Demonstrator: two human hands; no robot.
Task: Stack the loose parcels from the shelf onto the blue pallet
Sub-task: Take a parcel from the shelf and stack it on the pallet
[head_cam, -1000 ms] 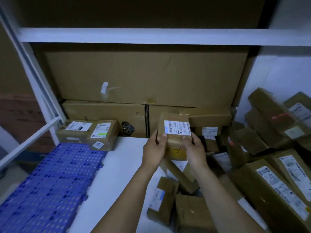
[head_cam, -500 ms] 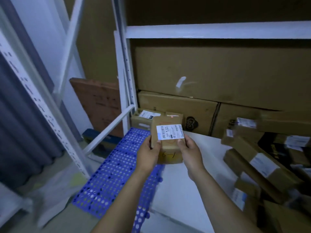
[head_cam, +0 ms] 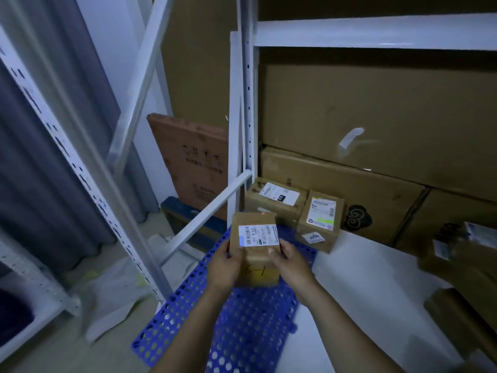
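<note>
A small brown parcel (head_cam: 255,254) with a white barcode label and "6-1" written on its near side is held above the blue perforated pallet (head_cam: 242,327). My left hand (head_cam: 224,267) grips its left side and my right hand (head_cam: 291,265) grips its right side. At the pallet's far end sit two labelled parcels side by side, a flatter one (head_cam: 274,197) on the left and a taller one (head_cam: 320,219) on the right. Loose parcels (head_cam: 462,259) lie on the white shelf at the right edge, partly cut off.
White shelf uprights (head_cam: 247,125) and a diagonal brace (head_cam: 209,211) stand just left of the pallet. Large cardboard cartons (head_cam: 371,125) fill the back of the shelf. A brown flat carton (head_cam: 196,162) leans behind the rack. The white shelf surface (head_cam: 371,292) lies right of the pallet.
Both hands have carried the parcel leftward from the loose pile to above the pallet, nearer the two parcels at its far end. The view has swung left.
</note>
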